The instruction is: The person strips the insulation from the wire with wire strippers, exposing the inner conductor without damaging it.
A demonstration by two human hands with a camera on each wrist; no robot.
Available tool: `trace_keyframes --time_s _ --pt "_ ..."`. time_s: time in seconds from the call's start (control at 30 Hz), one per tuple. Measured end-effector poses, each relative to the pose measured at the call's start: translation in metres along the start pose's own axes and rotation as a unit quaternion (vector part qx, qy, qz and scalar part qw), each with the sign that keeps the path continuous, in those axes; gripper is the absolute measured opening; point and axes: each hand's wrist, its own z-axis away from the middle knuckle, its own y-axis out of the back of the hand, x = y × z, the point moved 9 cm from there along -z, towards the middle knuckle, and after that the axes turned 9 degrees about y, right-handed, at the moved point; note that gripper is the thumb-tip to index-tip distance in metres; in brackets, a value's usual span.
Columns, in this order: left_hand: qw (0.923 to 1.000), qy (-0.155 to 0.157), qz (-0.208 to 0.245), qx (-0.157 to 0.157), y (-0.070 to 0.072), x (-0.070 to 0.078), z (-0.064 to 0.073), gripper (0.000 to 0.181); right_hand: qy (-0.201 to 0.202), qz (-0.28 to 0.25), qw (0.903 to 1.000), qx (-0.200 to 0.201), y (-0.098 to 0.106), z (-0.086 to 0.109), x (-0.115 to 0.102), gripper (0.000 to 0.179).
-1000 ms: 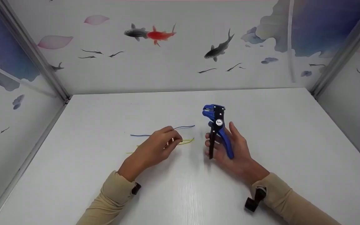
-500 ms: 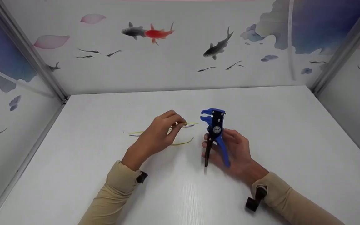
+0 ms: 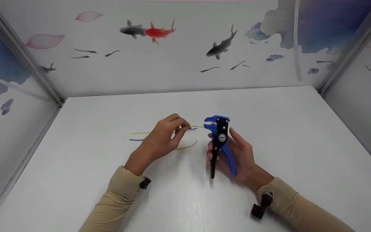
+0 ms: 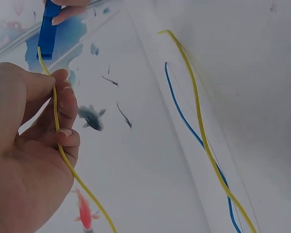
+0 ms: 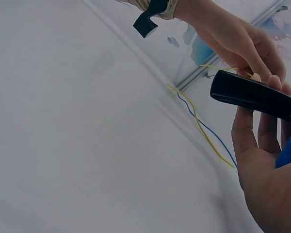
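Thumb and fingertips of my left hand (image 3: 164,138) pinch a yellow wire (image 4: 56,109) near one end, the rest running down past the palm. The wire's short free end points right, toward a blue-and-black wire stripper (image 3: 222,127); in the left wrist view this tip overlaps the tool's blue head. My right hand (image 3: 245,156) holds the stripper by its handles, head up and facing left, its jaws apart. Close to the lens in the right wrist view is the black handle (image 5: 257,97). A second yellow wire (image 4: 196,92) and a blue wire (image 4: 184,119) lie crossed below the left hand.
All this is over a white table (image 3: 185,199). A pale back wall (image 3: 185,71) painted with fish rises behind it, with side panels and grey metal posts (image 3: 40,61) at the corners.
My left hand has moved away from me and lifted one yellow wire off the others. The stripper has come down and slightly left, its jaw gap wider, now close to the wire's end.
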Motion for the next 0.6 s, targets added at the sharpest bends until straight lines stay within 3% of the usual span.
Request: trace_keyframes --time_s 0.27,0.43,0.6 --pt "0.9998 0.001 -0.009 0.018 0.002 0.004 -0.001 0.015 0.013 0.032 0.9990 -0.028 -0.005 0.001 -0.003 0.057" --pt "0.9996 -0.003 -0.017 0.024 0.003 0.007 0.000 0.016 0.017 0.044 0.9975 -0.053 -0.008 0.002 -0.003 0.062" --pt "0.9992 -0.008 -0.020 0.035 0.006 0.011 0.003 0.017 0.020 0.074 0.9957 -0.051 -0.009 0.001 -0.003 0.069"
